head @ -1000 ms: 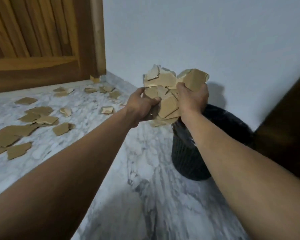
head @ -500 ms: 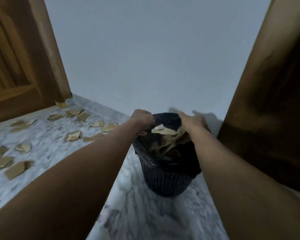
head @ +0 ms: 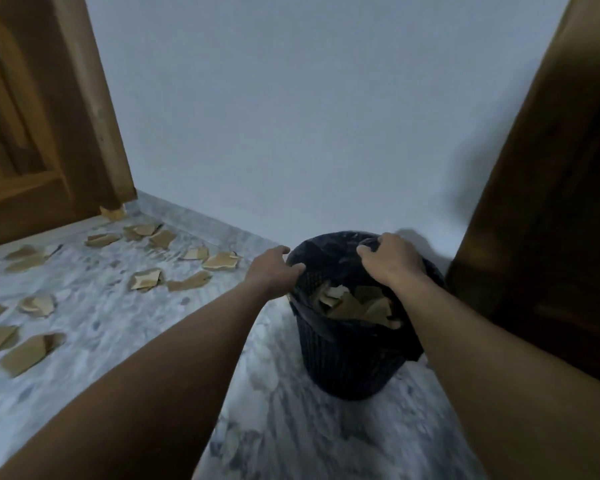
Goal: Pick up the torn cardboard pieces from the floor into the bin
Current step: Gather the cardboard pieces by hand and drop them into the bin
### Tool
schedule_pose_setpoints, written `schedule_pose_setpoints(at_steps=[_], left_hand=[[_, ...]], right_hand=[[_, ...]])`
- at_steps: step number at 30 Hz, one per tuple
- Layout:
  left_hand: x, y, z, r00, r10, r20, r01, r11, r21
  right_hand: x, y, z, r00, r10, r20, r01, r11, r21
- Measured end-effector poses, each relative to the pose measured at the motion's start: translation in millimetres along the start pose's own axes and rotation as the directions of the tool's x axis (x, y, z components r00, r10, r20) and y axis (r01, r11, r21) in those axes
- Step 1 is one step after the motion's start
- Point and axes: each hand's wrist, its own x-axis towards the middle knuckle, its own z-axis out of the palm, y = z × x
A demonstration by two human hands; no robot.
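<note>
While cardboard pieces (head: 350,304) are lying inside the bin (head: 343,362), its rim is being gripped by the left hand (head: 278,268) and right hand (head: 392,261), seemingly to steady it.

No text or label is legible, perhaps owing to blur.

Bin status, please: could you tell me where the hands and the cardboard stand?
Left hand and right hand both holding the bin liner at the rim. Cardboard load inside the bin. Many torn pieces on the floor, left side. Nothing blocking.
</note>
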Motion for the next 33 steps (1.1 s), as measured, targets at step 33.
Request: schedule_pose_setpoints(at_steps=[33], left_hand=[[224,-363,-135,0.926,-0.377,-0.002,0.36,0.881,0.306]], right_hand=[[141,-216,382,0.87,0.382,0.312,-0.382,0.922,-0.063]])
